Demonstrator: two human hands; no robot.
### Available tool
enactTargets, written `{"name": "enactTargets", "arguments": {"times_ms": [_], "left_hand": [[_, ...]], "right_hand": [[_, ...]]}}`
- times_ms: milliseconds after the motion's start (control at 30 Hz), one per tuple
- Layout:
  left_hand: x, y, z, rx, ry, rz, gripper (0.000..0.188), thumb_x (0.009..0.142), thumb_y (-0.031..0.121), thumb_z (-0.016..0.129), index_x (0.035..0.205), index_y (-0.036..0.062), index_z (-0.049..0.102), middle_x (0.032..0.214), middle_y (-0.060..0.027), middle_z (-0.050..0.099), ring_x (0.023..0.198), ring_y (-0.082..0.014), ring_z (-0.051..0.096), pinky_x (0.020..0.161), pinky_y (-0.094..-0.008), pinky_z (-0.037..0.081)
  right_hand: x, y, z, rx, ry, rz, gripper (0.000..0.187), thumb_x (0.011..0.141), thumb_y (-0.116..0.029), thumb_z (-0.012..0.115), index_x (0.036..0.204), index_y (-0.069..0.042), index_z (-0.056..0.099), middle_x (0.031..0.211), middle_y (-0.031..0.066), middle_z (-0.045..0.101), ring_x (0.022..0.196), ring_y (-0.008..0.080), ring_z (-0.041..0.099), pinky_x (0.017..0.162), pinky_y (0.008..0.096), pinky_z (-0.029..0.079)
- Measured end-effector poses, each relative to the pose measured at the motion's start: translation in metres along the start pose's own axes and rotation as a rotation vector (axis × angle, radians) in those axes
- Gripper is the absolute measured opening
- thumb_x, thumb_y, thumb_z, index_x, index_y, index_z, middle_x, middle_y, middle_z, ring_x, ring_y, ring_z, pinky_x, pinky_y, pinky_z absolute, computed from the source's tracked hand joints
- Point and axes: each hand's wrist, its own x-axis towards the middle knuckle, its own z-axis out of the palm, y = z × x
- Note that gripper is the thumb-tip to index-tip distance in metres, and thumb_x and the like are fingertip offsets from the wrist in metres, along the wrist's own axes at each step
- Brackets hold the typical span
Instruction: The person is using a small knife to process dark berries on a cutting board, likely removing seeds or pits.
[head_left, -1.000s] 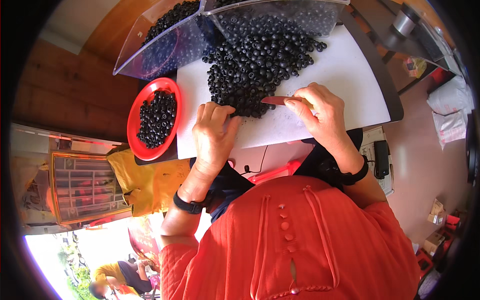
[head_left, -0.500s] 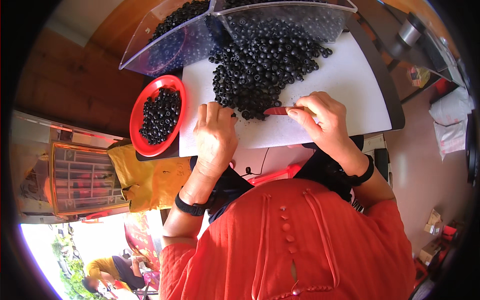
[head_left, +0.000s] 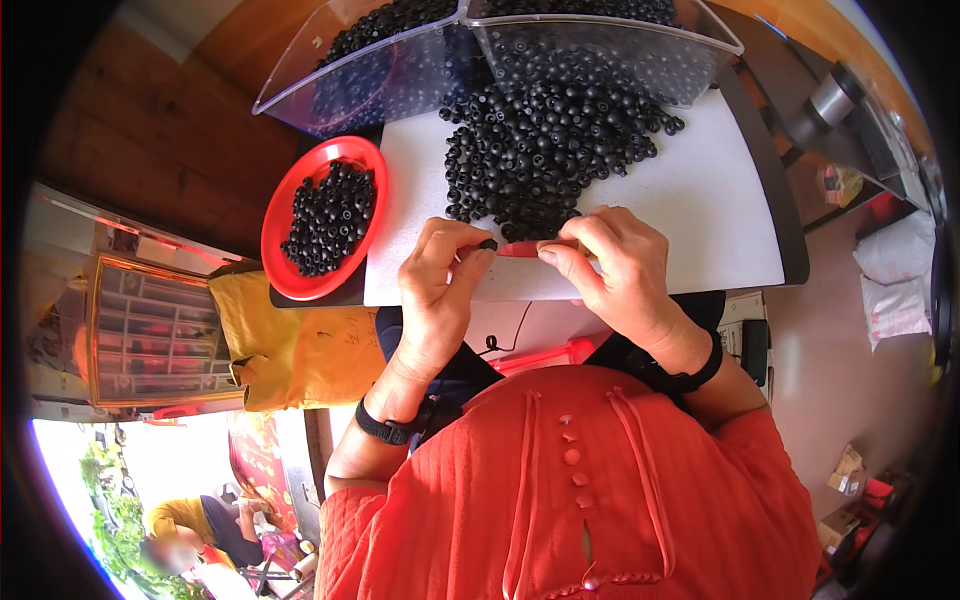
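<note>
Here, nearest of all, a red shirt [head_left: 470, 490] fills the lower middle, with a black band on each wrist. Past it, the left hand [head_left: 437, 285] pinches a small black bead [head_left: 488, 244] between thumb and fingers, just over the near edge of a white board [head_left: 710, 190]. The fingers of the right hand [head_left: 628, 270] are closed on a small red knife [head_left: 518, 249], its tip pointing left, at or just beside that bead; whether they touch is hard to tell. Beyond both hands, a heap of black beads [head_left: 550, 140] spreads over the board, which lies on a dark bench [head_left: 792, 245]. Left of the board, a red plate [head_left: 276, 240] carries more beads. Farther off, two clear bins, a left one [head_left: 300, 112] and a right one [head_left: 700, 70], hold many others. Far at lower left, another person [head_left: 205, 525] sits bent forward.
</note>
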Motion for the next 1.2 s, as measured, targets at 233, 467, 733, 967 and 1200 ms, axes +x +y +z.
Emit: {"name": "enactTargets", "arguments": {"times_ms": [233,467,733,967,1200], "left_hand": [[-0.007,0.003,0.001,-0.878,-0.006,-0.561,0.017,0.103,0.004,0.065,0.117,-0.0047,0.071,0.1,-0.0115,0.072,0.082,-0.0144,0.066,0.068,-0.0286,0.054],[-0.003,-0.009,0.004,-0.949,-0.082,-0.53,0.024,0.104,0.004,0.063,0.126,-0.0054,0.068,0.102,-0.0133,0.072,0.085,-0.0166,0.067,0.069,-0.0307,0.056],[0.004,-0.012,0.011,-1.068,-0.107,-0.503,0.023,0.104,0.002,0.062,0.124,-0.006,0.069,0.107,-0.0145,0.07,0.089,-0.0188,0.067,0.069,-0.0322,0.056],[0.004,-0.01,0.017,-0.979,-0.099,-0.409,0.028,0.104,-0.002,0.061,0.13,-0.0048,0.07,0.106,-0.0084,0.065,0.09,-0.0174,0.066,0.071,-0.0306,0.054],[0.002,-0.012,0.019,-0.925,-0.108,-0.33,0.029,0.103,-0.004,0.059,0.129,-0.0033,0.071,0.108,-0.0062,0.062,0.09,-0.0161,0.063,0.071,-0.03,0.054]], "right_hand": [[-0.004,-0.008,0.014,0.254,0.034,0.166,0.016,0.087,-0.013,0.083,0.087,-0.006,0.069,0.074,0.0059,0.066,0.06,0.0223,0.063,0.053,0.0359,0.047],[-0.005,-0.003,0.007,0.214,0.019,0.166,0.014,0.09,-0.014,0.081,0.087,-0.006,0.07,0.075,0.0071,0.068,0.062,0.0229,0.066,0.054,0.0353,0.049],[-0.011,0.0,0.005,0.296,-0.009,0.354,0.018,0.092,-0.017,0.081,0.087,-0.004,0.07,0.075,0.009,0.07,0.061,0.0228,0.068,0.053,0.0345,0.05],[-0.005,0.002,0.004,0.161,0.009,0.221,0.019,0.092,-0.019,0.08,0.086,-0.005,0.07,0.074,0.0085,0.068,0.061,0.025,0.066,0.054,0.0368,0.05],[-0.005,0.003,0.005,0.114,0.013,0.161,0.017,0.091,-0.018,0.08,0.085,-0.006,0.07,0.07,0.0063,0.065,0.06,0.0245,0.064,0.052,0.0381,0.048]]}}
